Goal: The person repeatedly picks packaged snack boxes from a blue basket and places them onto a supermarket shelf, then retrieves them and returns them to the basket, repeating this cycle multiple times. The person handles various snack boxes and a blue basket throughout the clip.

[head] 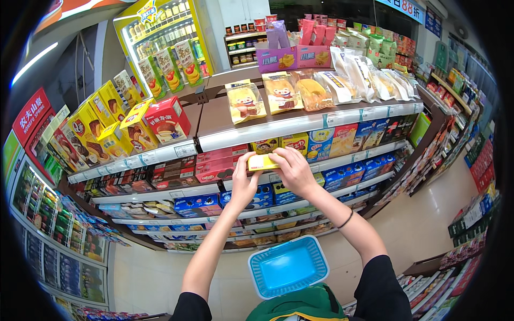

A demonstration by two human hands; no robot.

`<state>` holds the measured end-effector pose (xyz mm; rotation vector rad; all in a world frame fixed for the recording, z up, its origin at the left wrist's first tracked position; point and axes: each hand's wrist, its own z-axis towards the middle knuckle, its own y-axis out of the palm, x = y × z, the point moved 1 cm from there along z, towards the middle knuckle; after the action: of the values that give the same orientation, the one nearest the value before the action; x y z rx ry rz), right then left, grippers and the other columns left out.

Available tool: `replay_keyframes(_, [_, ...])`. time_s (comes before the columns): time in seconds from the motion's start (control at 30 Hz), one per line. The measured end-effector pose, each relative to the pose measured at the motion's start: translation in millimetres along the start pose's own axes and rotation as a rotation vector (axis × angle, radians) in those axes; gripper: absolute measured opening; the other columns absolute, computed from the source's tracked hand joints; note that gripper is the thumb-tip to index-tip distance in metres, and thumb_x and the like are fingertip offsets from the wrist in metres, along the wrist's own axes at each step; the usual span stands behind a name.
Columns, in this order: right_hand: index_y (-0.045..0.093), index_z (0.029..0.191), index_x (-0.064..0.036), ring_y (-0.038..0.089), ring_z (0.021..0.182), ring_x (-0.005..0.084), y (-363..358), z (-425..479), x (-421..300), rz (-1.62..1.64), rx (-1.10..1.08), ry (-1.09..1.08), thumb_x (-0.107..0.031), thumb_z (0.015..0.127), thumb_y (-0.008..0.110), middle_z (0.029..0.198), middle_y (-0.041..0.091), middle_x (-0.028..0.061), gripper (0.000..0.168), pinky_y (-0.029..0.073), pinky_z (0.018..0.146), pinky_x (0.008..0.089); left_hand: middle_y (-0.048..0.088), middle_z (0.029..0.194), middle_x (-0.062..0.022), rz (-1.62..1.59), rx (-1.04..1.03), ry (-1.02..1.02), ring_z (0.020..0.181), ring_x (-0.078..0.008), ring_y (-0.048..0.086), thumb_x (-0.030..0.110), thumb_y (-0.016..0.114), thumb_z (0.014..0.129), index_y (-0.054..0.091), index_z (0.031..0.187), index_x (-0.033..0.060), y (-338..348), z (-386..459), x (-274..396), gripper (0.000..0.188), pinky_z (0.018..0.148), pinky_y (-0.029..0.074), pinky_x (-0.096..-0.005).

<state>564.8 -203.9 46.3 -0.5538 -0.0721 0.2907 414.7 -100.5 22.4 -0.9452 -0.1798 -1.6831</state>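
Between my two hands is a small yellow carton [261,162] with one narrow face towards me, in front of the second shelf. My left hand [243,181] has its fingers and thumb around the left end. My right hand [294,171] grips the right end, its fingers bent over the top and hiding part of it. Just behind stand more yellow snack cartons [294,143], and pink cookie boxes [219,162] lie stacked to the left. A blue plastic basket [287,263] with nothing in it is below, near my body.
The top shelf [215,116] bears bagged breads [281,92], a red carton [168,120] and yellow boxes [138,124]. Glass-door drink coolers [52,228] line the left side. At lower right is another goods rack [433,287]; tiled floor [421,208] runs between.
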Motion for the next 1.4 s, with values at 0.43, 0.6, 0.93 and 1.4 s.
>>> replay_keyframes(0.43, [0.042,0.126,0.003,0.050,0.113,0.0206,-56.7,-71.8,-163.2,1.011,0.307,0.774,-0.007,0.092,0.052,0.122,0.049,0.0153,0.037,0.038,0.101,0.0334,0.032,0.141,-0.0217,-0.644,-0.028,-0.354,0.127,-0.0253,0.039,0.003,0.046,0.088,0.006,0.148,-0.0009,-36.9,-144.6,140.1,0.072,0.108,0.031,-0.0366])
replay_keyframes(0.6, [0.033,0.136,-0.002,0.051,0.111,0.0165,-35.5,-139.5,-210.9,1.269,0.151,1.349,-0.007,0.096,0.049,0.123,0.051,0.0122,0.044,0.043,0.096,0.0293,0.045,0.132,-0.0168,-0.848,0.057,-0.878,0.117,-0.0192,0.049,0.010,0.045,0.096,0.018,0.145,-0.0016,-24.7,-243.1,101.9,0.058,0.100,0.040,-0.0313])
replay_keyframes(0.93, [0.008,0.148,-0.009,0.054,0.114,0.0237,0.6,-287.1,-274.9,1.211,-0.460,1.742,-0.003,0.090,0.058,0.134,0.043,0.0168,0.076,0.051,0.090,0.0346,0.048,0.129,-0.0203,-0.844,0.210,-1.365,0.109,-0.0213,0.057,0.016,0.049,0.097,0.019,0.144,-0.0044,16.7,-402.1,15.9,0.059,0.090,0.048,-0.0294])
replay_keyframes(1.4, [0.029,0.128,-0.005,0.065,0.093,0.0300,103.1,-471.2,-271.7,0.991,-0.943,2.344,-0.027,0.091,0.064,0.112,0.053,0.0171,0.055,0.062,0.069,0.0435,0.061,0.111,-0.0214,-1.142,0.155,-1.839,0.100,-0.0308,0.063,0.013,0.047,0.093,0.049,0.120,-0.0059,84.6,-592.7,-83.4,0.032,0.087,0.051,-0.0416])
